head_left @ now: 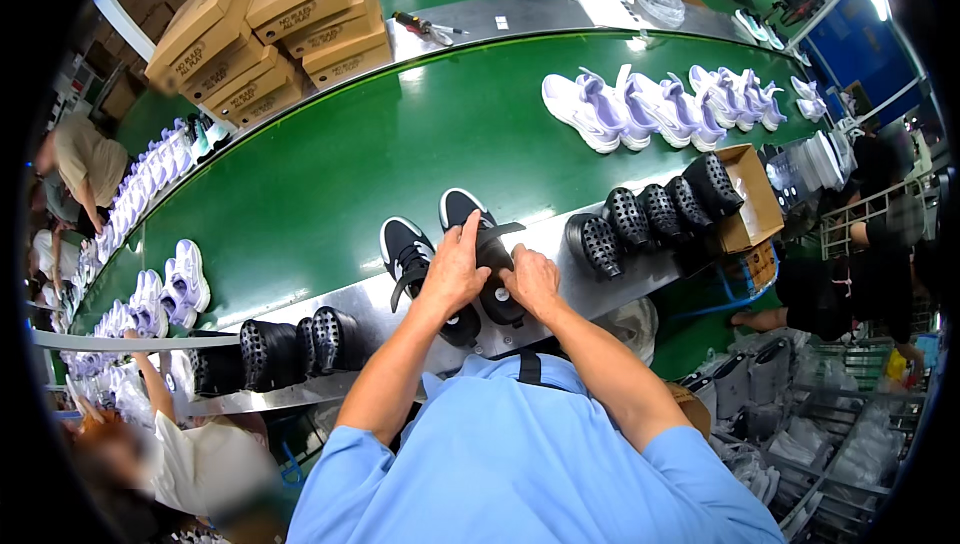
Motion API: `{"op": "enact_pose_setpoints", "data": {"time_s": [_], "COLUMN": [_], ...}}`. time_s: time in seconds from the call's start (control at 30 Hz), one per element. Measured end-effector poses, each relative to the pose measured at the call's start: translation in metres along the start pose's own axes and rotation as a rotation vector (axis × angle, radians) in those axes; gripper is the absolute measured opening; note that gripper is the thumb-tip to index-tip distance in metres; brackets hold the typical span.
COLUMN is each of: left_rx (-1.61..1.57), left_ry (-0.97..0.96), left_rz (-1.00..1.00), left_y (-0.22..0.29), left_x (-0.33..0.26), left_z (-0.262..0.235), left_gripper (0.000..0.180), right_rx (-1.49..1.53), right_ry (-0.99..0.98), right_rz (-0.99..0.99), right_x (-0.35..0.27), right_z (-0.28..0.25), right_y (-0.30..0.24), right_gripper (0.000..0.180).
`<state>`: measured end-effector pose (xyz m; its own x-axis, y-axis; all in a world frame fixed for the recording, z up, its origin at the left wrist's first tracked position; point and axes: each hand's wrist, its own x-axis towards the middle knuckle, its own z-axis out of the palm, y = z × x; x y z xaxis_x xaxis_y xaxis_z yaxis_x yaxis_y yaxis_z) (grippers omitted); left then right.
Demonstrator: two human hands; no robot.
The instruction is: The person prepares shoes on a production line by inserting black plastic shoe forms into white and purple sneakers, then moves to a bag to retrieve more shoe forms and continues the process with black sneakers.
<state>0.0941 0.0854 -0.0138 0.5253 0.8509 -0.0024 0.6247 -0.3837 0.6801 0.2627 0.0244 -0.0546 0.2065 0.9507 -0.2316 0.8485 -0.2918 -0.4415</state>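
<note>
A pair of black sneakers with white edging stands at the near edge of the line. My left hand (pixel 457 266) lies over the inner side of the right-hand sneaker (pixel 460 206), index finger stretched toward its toe, the other fingers bent against it. From the other side, my right hand (pixel 534 278) grips the same sneaker near its opening, thumb turned inward. A dark strap-like flap (pixel 500 232) sticks out between both hands. Dark material with a pale spot shows at the heel; I cannot tell what it is. The left-hand sneaker (pixel 402 244) stands beside my left wrist, untouched.
Black perforated shoe forms (pixel 660 214) line the metal ledge rightward, beside an open carton (pixel 752 199); more forms (pixel 270 354) stand left. White-lilac sneakers (pixel 640 109) rest on the green belt (pixel 340 194). Stacked shoeboxes (pixel 300 4) and a screwdriver (pixel 425 26) lie beyond. Co-workers are at left and right.
</note>
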Motion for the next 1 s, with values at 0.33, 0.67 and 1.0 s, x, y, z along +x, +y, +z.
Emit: {"op": "enact_pose_setpoints", "data": {"time_s": [0.33, 0.67, 1.0], "left_rx": [0.196, 0.001, -0.093], "left_ry": [0.162, 0.297, 0.703], "left_rz": [-0.527, -0.767, -0.476], "left_y": [-0.008, -0.017, -0.016], "left_x": [0.013, -0.124, -0.186], "left_z": [0.057, 0.02, -0.045], "left_gripper": [0.064, 0.081, 0.029], "right_rx": [0.012, -0.104, 0.061], "right_ry": [0.001, -0.022, -0.064], "right_rz": [0.112, 0.014, -0.211], "right_x": [0.025, 0.029, -0.031], "right_z": [0.028, 0.036, -0.047], "right_y": [-0.007, -0.005, 0.011], "right_gripper": [0.033, 0.035, 0.062]}}
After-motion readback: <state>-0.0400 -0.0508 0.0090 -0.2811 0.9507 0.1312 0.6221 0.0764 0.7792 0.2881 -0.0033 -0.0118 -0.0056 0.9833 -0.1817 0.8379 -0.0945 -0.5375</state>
